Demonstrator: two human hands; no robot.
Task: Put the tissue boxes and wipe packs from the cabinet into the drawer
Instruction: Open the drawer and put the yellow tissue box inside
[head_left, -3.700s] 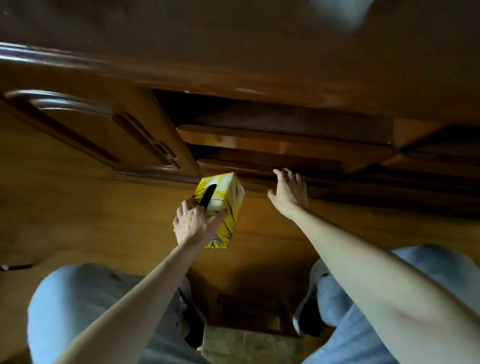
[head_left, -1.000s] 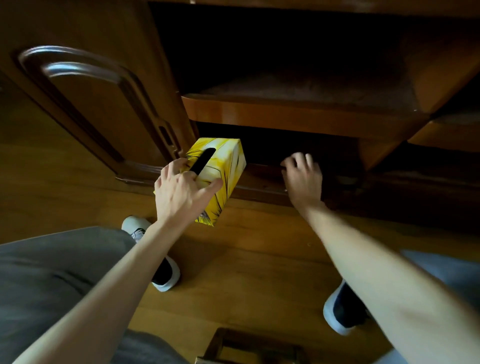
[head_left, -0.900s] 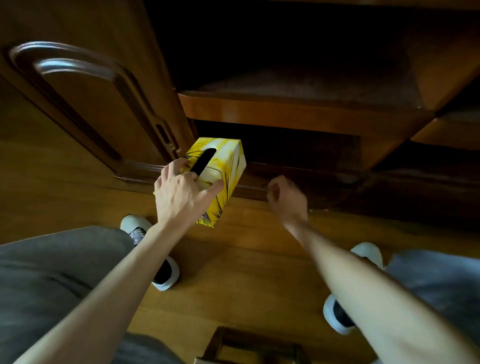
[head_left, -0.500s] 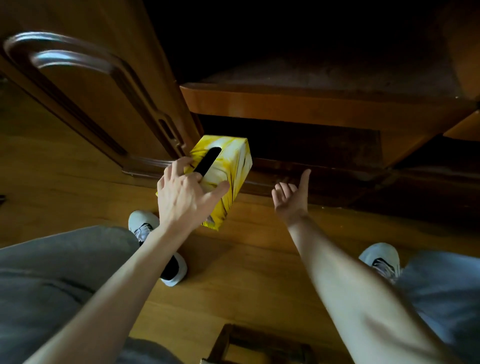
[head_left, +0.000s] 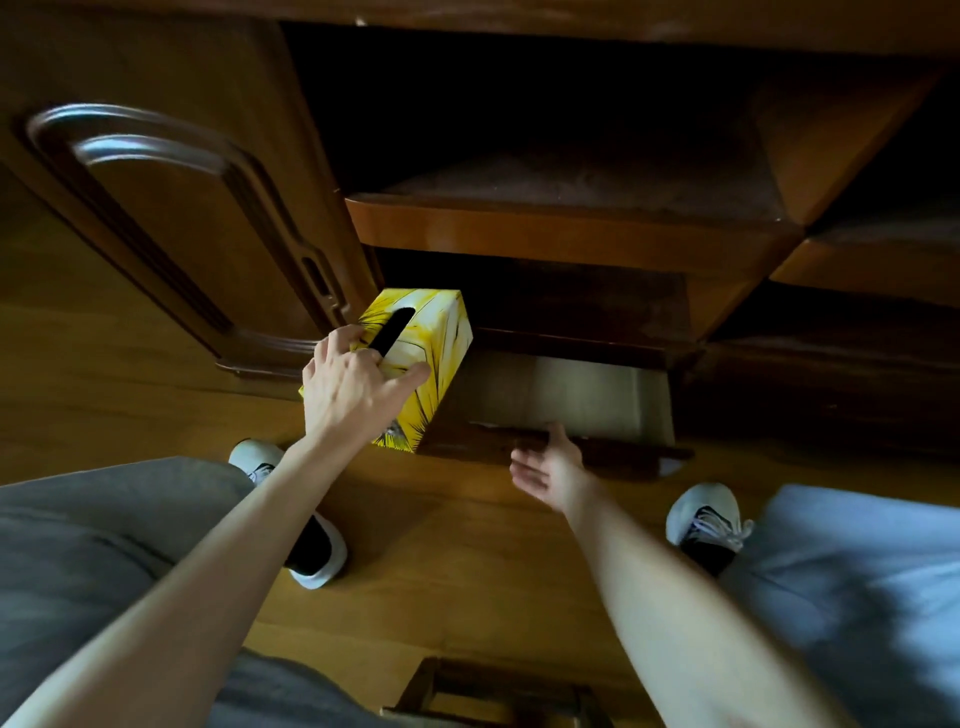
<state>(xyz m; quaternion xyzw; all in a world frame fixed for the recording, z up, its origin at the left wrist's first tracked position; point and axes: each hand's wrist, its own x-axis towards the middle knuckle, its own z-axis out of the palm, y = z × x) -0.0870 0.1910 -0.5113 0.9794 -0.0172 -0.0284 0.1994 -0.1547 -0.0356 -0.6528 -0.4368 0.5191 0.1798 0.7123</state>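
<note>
At the foot of the cabinet (head_left: 571, 130), bottom drawer (head_left: 561, 395) stands partly pulled out; its pale floor shows bare as far as visible. Left hand (head_left: 353, 389) grips the yellow tissue box (head_left: 431, 353) from above, thumb on the near side face, fingers curled over the top beside the dark slot. Box is tilted, held in the air at the drawer's left front corner, overlapping the left end of the drawer front (head_left: 571, 449); not yet inside. Right hand (head_left: 550, 465) is palm-up, fingers hooked under the drawer front's edge, thumb relaxed. Fingertips hidden, so firmness of hold cannot be told.

Step in hand, by judgement: opening the drawer while the first box waits for placement. No wipe packs in view; shelf above too dark to read.

Next move likely needs: drawer drawn further out or held steady, box carried right and over the front rim, levelled, then lowered flat onto the drawer floor before release.
</note>
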